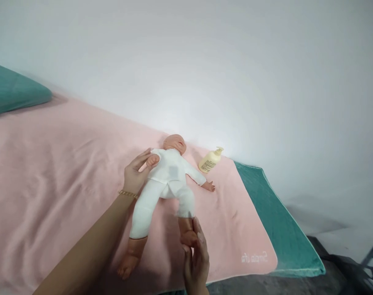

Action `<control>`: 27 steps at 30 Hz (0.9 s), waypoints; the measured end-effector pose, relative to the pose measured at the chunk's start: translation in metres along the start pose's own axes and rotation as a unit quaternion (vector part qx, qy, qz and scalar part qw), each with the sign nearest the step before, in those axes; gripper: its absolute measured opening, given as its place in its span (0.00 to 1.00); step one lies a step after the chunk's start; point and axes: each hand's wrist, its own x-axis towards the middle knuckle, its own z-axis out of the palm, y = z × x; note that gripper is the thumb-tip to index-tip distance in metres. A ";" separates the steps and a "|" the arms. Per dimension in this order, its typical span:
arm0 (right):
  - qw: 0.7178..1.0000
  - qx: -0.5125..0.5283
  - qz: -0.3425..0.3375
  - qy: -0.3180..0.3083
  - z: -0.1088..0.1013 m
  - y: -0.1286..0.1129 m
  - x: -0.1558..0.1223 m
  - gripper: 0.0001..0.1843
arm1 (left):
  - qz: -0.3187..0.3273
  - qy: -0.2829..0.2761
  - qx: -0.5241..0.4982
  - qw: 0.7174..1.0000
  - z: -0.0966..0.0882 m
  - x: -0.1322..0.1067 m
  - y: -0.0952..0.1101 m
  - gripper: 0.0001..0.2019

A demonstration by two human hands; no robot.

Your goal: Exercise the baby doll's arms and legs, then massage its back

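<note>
A baby doll (166, 166) in a white top and white trousers lies on its back, its head toward the wall. My left hand (135, 174), with a gold bracelet at the wrist, is closed around the doll's arm on the left side, by its small hand (153, 160). Lower down, my right hand (199, 260) grips the doll's foot (188, 234) on the right, thumb below and fingers along the outer side. The other foot (131, 260) lies free, and so does the doll's arm on the right (196, 175).
A pale yellow pump bottle (210, 159) leans tilted beside the doll near the white wall (186, 73). Beneath is a pink blanket (66, 172) over a green mattress (285, 229). A green pillow (17, 90) sits at far left. The bed's edge drops away at lower right.
</note>
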 end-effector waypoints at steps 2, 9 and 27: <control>0.999 0.024 -0.026 -0.003 -0.007 -0.004 0.024 0.31 | 0.053 -0.039 0.070 0.995 0.000 -0.002 0.003 0.14; 0.992 0.115 0.042 0.007 0.001 -0.009 0.091 0.24 | 0.191 -0.207 0.236 0.930 -0.005 0.000 0.002 0.11; 0.989 0.121 0.081 0.022 0.004 -0.013 0.063 0.24 | -0.011 0.025 0.097 0.995 -0.002 -0.003 0.017 0.13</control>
